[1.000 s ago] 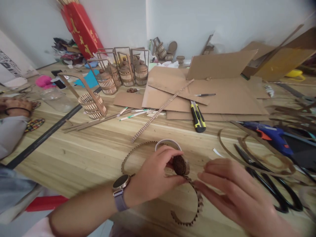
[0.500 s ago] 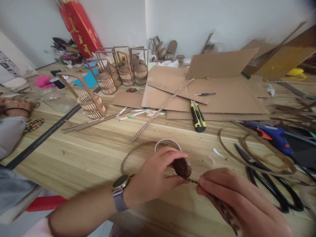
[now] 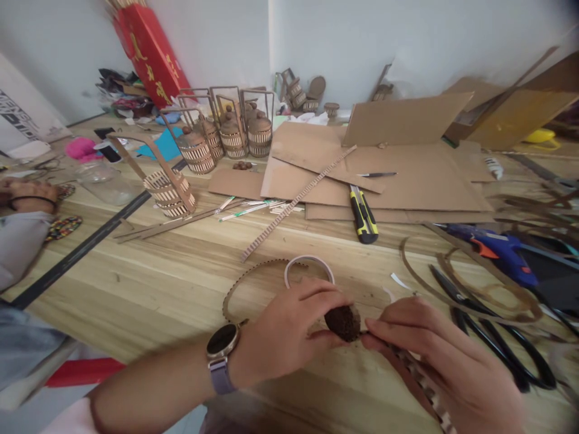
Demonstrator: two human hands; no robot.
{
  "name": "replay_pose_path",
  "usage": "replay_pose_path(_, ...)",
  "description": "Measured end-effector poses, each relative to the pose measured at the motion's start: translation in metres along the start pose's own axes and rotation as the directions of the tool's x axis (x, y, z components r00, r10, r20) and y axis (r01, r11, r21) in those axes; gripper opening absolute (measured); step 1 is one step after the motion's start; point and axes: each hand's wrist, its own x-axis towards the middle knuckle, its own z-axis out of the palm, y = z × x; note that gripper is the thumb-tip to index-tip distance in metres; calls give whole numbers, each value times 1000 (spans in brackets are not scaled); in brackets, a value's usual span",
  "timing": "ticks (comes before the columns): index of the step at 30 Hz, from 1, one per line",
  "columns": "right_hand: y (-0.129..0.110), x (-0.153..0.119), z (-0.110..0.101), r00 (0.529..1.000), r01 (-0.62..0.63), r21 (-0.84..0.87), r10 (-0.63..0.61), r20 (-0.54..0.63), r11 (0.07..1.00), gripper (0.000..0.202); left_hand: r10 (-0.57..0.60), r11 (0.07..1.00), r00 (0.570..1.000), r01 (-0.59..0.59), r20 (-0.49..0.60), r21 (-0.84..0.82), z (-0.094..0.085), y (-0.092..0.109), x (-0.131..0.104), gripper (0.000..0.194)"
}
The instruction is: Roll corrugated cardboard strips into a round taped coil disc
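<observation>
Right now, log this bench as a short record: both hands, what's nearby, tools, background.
Left hand: holding a dark round piece
Right hand: gripping a ridged strip beside that piece
Nearby: pale ring, curved toothed strip
Tools: utility knife, black scissors, blue glue gun
Background: lidded miniature baskets, cardboard sheets

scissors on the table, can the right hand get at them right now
Probably yes: the scissors lie close beside the right hand, handles nearest, though a curled brown strip crosses them and that hand would likely need to release the notched strip first.
</observation>
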Motion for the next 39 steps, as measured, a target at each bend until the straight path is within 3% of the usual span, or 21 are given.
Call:
replay_pose_path(11,-1,9,6,997,-77,63,78,-12,995,7,92,978,995,-98,44,183,1,3,-6,32)
replay_pose_path(13,-1,12,6,984,-170,22,171,-45,985,15,157,949,987,-159,31,272,2,1,-7,34)
replay_pose_path(15,1,12,6,930,-366,19,366,-15,930,25,233,905,972,-224,20,363,3,0,-8,36)
replay_pose_path(17,4,11,5,818,-570,77,556,151,818,26,294,859,956,-275,25,432,3,-1,-8,40)
replay_pose_path(19,7,10,4,709,-694,171,624,329,699,22,326,824,944,-312,53,473,2,-1,-7,46)
replay_pose_path(21,8,9,3,652,-750,219,641,406,624,21,353,799,933,-341,73,496,1,-2,-5,52)
replay_pose_path(24,7,9,4,633,-770,199,684,362,606,20,379,779,922,-363,77,511,-1,-5,-3,59)
replay_pose_path(27,2,9,7,634,-773,189,726,264,606,23,367,824,930,-337,25,456,2,-8,-1,58)
replay_pose_path(29,-3,8,10,628,-778,196,751,204,597,23,311,877,948,-263,-59,402,5,-10,-1,59)
replay_pose_path(32,-12,7,16,581,-808,200,806,110,555,24,174,931,975,-117,-137,347,9,-12,-2,65)
replay_pose_path(34,-17,8,19,561,-820,192,823,89,539,23,124,937,982,-69,-141,344,10,-13,-4,57)
replay_pose_path(39,-20,12,20,587,-808,140,803,99,573,26,126,909,984,-65,-123,411,8,-11,-3,40)
